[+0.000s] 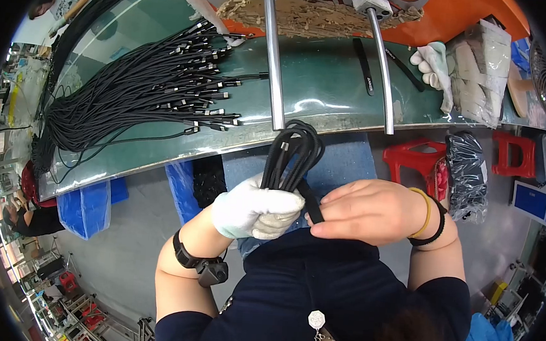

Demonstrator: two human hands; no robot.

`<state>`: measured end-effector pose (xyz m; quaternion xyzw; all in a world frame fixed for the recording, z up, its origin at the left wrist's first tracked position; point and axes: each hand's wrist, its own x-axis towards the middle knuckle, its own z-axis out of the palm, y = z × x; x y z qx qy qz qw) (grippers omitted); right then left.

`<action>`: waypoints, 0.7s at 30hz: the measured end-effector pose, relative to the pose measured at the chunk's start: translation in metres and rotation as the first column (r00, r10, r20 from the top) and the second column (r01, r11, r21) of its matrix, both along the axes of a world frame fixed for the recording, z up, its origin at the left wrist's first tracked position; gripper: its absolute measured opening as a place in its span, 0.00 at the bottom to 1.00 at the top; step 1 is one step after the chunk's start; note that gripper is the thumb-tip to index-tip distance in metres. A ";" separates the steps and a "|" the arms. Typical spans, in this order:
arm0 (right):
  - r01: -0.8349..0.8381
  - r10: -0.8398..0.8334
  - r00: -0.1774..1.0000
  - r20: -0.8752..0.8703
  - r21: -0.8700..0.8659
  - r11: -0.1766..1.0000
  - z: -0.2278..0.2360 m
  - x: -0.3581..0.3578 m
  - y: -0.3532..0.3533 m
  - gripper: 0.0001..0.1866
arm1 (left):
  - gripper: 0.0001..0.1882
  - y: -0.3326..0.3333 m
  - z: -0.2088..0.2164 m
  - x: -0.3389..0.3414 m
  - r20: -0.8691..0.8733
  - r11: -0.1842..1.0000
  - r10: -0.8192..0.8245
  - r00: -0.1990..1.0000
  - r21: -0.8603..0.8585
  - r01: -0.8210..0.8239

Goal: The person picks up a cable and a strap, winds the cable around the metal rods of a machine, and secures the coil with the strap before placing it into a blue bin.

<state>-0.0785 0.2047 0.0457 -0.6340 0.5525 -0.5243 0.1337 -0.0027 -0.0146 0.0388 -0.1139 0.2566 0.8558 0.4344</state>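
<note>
I record the work at the centre of the frame: a looped coil of black braided cable [309,149], held upright above the person's lap, just off the near edge of the green-topped table [321,72]. The left hand [259,209], in a white knit glove, is closed around the lower part of the coil, loops rising above the fist. The bare right hand [368,212] appears to pinch a flat black fabric strap [311,203] between thumb and fingers, beside the gloved fist; exactly how the strap meets the coil is hidden from me.

I judge the step to be securing the strap around the coil. Good practice, in my view, calls for a firm left grip so the loops stay gathered, the strap lying flat without twist, and even tension from the right, snug but not crushing the cable. I note a metal connector [284,146] inside the loops; it is best kept clear of the strap. A polished steel rod [274,63] ends close to the coil's top in the picture, so I advise avoiding a snag there.
</note>
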 end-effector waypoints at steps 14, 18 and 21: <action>0.148 -0.045 0.847 -0.529 0.154 0.977 0.039 -0.005 -0.007 0.11 | 0.16 0.027 -0.016 0.006 -0.405 0.660 -0.602 0.688 -0.737 0.143; -0.321 -0.035 0.848 0.529 0.565 0.760 0.024 -0.026 -0.021 0.09 | 0.17 0.037 -0.014 0.009 -0.447 0.454 -0.800 0.400 -0.887 -0.082; -0.404 -0.064 0.558 0.827 0.339 0.850 -0.002 -0.023 -0.019 0.08 | 0.14 0.035 -0.009 0.000 -0.588 0.786 -0.559 0.585 -0.600 0.148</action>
